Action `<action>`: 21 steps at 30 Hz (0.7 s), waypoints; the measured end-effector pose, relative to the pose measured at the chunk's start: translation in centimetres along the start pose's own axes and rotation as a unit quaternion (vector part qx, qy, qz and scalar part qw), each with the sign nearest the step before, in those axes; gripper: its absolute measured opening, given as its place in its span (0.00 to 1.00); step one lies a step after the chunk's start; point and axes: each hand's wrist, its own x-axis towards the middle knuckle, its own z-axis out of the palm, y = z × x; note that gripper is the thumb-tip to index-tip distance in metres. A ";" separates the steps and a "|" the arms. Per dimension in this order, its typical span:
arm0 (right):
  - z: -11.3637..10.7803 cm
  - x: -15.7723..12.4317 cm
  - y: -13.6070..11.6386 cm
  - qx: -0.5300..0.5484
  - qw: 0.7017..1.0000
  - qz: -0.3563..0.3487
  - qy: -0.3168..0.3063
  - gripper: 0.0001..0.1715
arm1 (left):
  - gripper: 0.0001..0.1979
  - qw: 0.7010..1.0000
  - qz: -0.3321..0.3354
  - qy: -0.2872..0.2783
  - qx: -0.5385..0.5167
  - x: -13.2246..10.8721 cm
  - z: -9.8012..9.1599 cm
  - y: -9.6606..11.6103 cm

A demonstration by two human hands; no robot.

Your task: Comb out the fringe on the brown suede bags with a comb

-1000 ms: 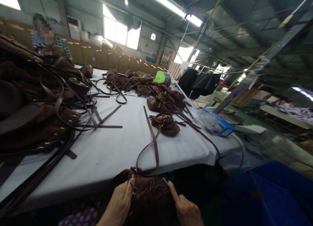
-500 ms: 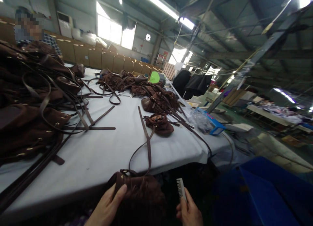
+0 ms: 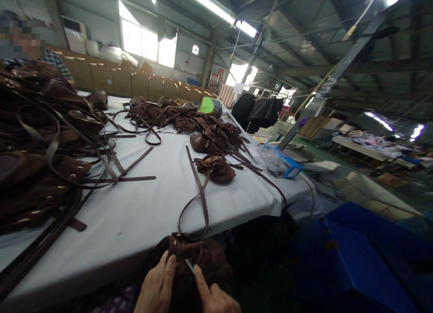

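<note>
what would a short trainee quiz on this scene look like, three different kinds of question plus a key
1. Fill in the gap (colour and thing): the left hand grips a ____.

2. True or false: the right hand holds the slim tool.

3. Multiple choice: where on the white-covered table is the green object?
A) At the near edge
B) Towards the far end
C) At the left-hand edge

Key:
1. brown bag
2. True
3. B
</note>
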 end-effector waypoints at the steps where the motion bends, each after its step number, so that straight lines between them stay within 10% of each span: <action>1: 0.1 0.0 0.9 -0.023 0.999 0.007 -0.037 0.42 | 0.23 1.000 0.005 0.008 0.016 -0.3 0.1 -0.4; 9: -1.4 -1.6 12.8 -0.062 0.906 0.305 -0.285 0.39 | 0.24 0.999 0.007 0.048 -0.009 -0.3 -1.4 -0.1; 15: -2.6 -0.9 2.8 0.041 0.995 0.038 0.077 0.32 | 0.29 0.993 -0.063 -0.037 -0.094 2.0 -1.3 2.2; 18: -1.8 1.2 -1.0 0.035 0.995 -0.016 0.093 0.35 | 0.31 0.991 -0.074 -0.043 -0.099 2.1 -1.1 3.3; 21: -0.4 1.7 3.0 -0.036 0.997 0.062 0.001 0.37 | 0.31 0.992 -0.089 -0.026 -0.087 1.7 -1.9 3.4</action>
